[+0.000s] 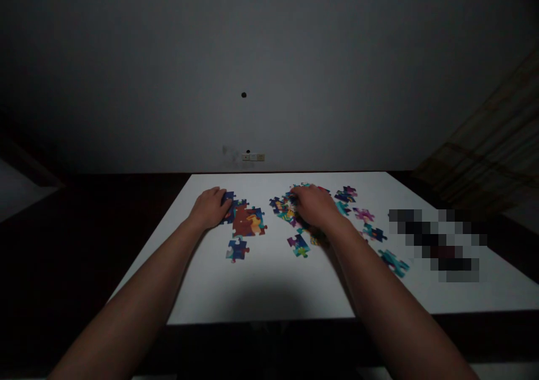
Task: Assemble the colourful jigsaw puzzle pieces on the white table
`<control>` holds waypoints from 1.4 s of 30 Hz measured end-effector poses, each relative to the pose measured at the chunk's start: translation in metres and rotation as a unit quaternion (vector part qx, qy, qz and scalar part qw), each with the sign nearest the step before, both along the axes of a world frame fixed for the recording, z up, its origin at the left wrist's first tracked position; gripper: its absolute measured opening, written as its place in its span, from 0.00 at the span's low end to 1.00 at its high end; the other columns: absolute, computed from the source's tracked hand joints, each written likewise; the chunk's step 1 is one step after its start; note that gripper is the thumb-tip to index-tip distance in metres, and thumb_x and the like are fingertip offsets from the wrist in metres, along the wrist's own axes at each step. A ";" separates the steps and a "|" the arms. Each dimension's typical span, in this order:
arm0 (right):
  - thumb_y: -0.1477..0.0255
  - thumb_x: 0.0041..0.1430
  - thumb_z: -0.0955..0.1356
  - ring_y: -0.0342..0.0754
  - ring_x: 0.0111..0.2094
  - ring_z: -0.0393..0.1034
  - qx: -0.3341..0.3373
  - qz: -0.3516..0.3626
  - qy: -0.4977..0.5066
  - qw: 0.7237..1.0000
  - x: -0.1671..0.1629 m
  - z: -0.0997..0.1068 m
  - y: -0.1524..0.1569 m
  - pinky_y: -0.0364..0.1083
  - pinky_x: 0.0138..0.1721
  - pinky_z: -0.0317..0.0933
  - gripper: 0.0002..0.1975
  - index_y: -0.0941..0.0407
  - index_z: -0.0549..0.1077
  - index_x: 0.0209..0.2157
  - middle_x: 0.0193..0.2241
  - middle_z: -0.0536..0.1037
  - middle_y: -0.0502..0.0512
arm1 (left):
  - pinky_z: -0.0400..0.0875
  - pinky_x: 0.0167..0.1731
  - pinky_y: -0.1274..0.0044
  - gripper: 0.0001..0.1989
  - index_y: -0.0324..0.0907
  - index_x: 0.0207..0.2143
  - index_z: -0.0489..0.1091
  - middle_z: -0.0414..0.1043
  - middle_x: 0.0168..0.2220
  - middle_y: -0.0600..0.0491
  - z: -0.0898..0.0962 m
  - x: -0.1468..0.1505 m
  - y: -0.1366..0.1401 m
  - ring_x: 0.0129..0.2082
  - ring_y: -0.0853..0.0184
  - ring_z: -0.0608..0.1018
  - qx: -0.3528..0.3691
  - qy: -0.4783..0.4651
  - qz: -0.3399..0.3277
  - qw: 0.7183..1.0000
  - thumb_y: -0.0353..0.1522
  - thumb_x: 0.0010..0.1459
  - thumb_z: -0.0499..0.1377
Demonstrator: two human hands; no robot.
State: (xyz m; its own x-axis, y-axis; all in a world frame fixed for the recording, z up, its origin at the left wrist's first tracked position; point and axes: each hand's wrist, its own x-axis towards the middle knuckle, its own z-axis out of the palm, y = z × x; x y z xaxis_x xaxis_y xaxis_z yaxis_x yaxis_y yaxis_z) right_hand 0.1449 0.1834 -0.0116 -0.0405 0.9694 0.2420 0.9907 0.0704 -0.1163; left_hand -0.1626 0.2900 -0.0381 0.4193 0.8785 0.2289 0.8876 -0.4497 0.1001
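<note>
My left hand (210,207) rests at the left edge of a joined jigsaw section (244,220), thumb apart from the fingers and touching its dark blue pieces. This section shows a brown area with an orange figure. A blue puzzle piece (238,250) lies at its lower edge. Over a heap of loose, colourful puzzle pieces (284,207) is my right hand (314,203), its fingers bent down and close together. The hand covers part of the heap, and whatever its fingertips hold is hidden. A purple and green puzzle piece (298,246) lies just in front of the heap.
More loose pieces spread to the right, among them a pink one (364,214), a dark blue one (374,233) and a teal one (394,262). A blurred-out patch (438,245) covers the white table's (261,301) right side. Behind stands a grey wall (269,71); a curtain (488,127) hangs right.
</note>
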 end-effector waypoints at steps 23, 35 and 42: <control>0.63 0.55 0.66 0.47 0.27 0.69 -0.030 0.040 0.421 0.906 0.027 0.014 -0.002 0.45 0.31 0.62 0.13 0.57 0.76 0.36 0.26 0.77 0.54 | 0.54 0.57 0.64 0.30 0.38 0.58 0.61 0.59 0.59 0.40 -0.009 -0.006 0.005 0.59 0.52 0.62 0.005 0.006 0.001 1.000 0.48 0.62 0.43; 0.66 0.55 0.67 0.46 0.29 0.70 -0.029 0.095 0.473 0.875 0.004 0.006 0.001 0.46 0.34 0.64 0.16 0.56 0.71 0.45 0.28 0.77 0.53 | 0.54 0.57 0.64 0.30 0.39 0.58 0.61 0.59 0.59 0.41 -0.008 -0.006 0.004 0.59 0.52 0.62 0.002 0.002 -0.004 1.000 0.48 0.62 0.43; 0.69 0.58 0.62 0.48 0.38 0.70 0.070 0.068 0.394 0.914 0.007 0.006 0.006 0.48 0.42 0.62 0.14 0.55 0.74 0.43 0.38 0.77 0.54 | 0.55 0.56 0.64 0.29 0.40 0.58 0.62 0.60 0.59 0.41 -0.010 -0.006 0.007 0.58 0.53 0.63 0.001 0.002 -0.002 1.000 0.47 0.62 0.44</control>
State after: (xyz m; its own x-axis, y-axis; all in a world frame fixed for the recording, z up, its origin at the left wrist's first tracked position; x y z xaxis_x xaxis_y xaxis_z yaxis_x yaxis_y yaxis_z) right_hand 0.1519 0.1896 -0.0052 0.0817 0.9255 0.3697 0.5843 0.2560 -0.7701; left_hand -0.1685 0.2971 -0.0480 0.4236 0.8764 0.2290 0.8864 -0.4532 0.0948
